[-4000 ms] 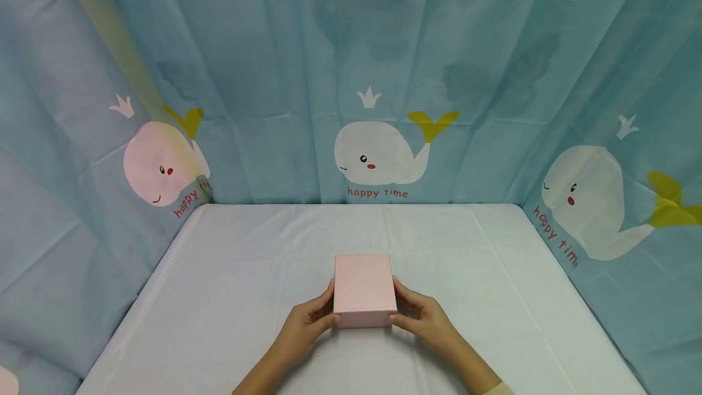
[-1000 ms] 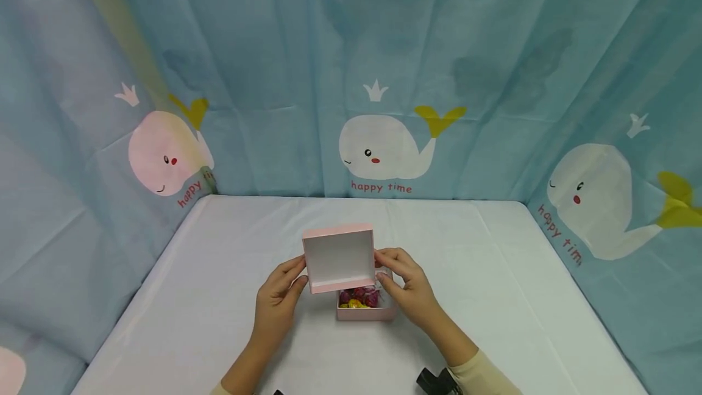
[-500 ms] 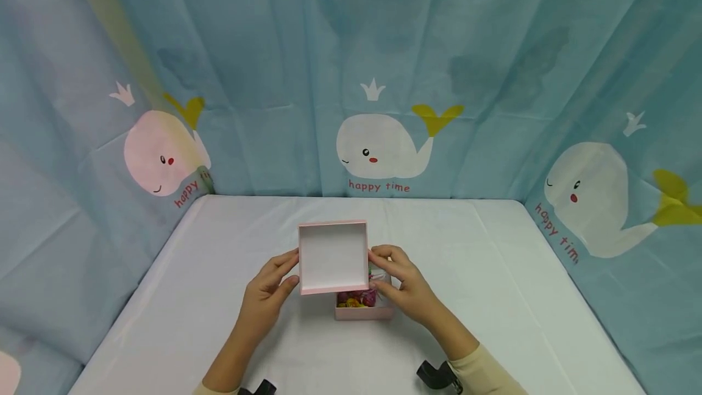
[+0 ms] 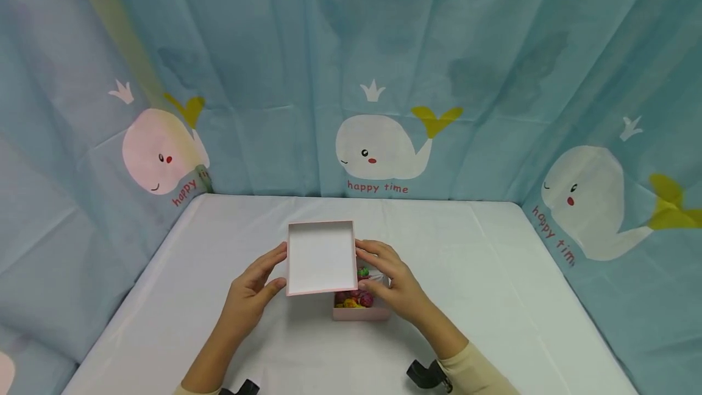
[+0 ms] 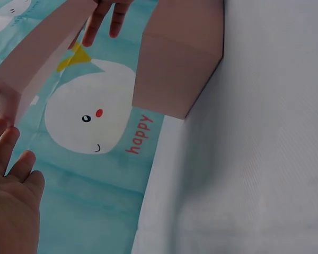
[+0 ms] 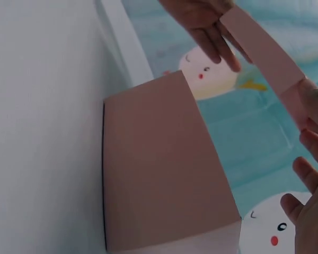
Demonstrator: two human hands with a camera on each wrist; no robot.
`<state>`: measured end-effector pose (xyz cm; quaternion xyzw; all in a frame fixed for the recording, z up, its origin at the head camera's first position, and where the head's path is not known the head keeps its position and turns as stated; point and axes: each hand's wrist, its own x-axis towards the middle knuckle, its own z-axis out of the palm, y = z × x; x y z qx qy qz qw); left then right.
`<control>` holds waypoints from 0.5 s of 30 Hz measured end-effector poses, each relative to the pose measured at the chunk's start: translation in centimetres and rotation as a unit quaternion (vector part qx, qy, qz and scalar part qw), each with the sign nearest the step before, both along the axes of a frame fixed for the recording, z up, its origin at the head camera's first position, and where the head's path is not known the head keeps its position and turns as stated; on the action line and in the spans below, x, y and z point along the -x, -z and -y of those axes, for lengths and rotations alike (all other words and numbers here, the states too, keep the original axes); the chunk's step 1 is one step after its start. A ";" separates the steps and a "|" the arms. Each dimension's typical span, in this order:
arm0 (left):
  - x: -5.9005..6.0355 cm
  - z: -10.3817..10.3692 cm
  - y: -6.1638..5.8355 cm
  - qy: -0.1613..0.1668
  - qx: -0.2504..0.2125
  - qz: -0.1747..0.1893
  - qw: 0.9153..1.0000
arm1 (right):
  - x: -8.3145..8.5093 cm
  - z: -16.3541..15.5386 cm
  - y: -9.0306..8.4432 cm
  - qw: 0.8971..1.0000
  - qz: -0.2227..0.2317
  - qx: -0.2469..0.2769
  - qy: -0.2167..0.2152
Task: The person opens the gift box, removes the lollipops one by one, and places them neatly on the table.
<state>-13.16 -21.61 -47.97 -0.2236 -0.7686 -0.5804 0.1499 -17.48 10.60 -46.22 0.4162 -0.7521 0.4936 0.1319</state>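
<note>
A pink box lid [image 4: 322,258] is held up off the table, tilted so its white inside faces the head camera. My left hand [image 4: 247,297] grips its left side between thumb and fingers, and my right hand [image 4: 397,285] grips the right side. Below and behind the lid, the pink box base [image 4: 361,314] stands upright on the table. Inside it, partly hidden by the lid, lie shiny colourful wrapped sweets [image 4: 351,302] in purple, yellow and green. Both wrist views show the lid [image 5: 42,53] above the base [image 6: 159,159], apart from it.
A white cloth covers the table [image 4: 466,261]. Blue curtains [image 4: 263,78] with whale prints close in the back and both sides. Black wrist mounts [image 4: 428,375] show near both forearms at the bottom.
Four seconds ago the box was closed between both hands. The lid has since come off and been tilted up; over the last second it has moved left, turning its inside more towards the camera.
</note>
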 end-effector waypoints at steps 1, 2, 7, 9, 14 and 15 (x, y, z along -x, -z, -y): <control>-0.1 0.2 0.0 0.001 -0.003 0.002 1.000 | 0.1 0.1 0.2 1.000 0.004 0.000 -0.001; -0.1 0.4 0.1 0.002 -0.005 0.003 1.000 | 0.2 0.3 0.4 1.000 0.008 -0.001 -0.001; -0.6 1.8 0.2 0.011 -0.007 0.008 1.000 | 0.0 1.4 0.5 1.000 0.024 -0.018 -0.005; -0.8 2.5 0.2 0.008 0.006 0.012 1.000 | -0.1 1.9 0.4 0.999 0.032 -0.027 -0.005; -1.1 4.1 -0.2 -0.013 0.041 0.040 0.998 | -0.3 3.3 -0.2 0.998 0.043 -0.051 -0.005; -1.1 4.4 -0.3 -0.015 0.043 0.048 0.998 | -0.4 3.6 -0.3 0.997 0.046 -0.059 -0.004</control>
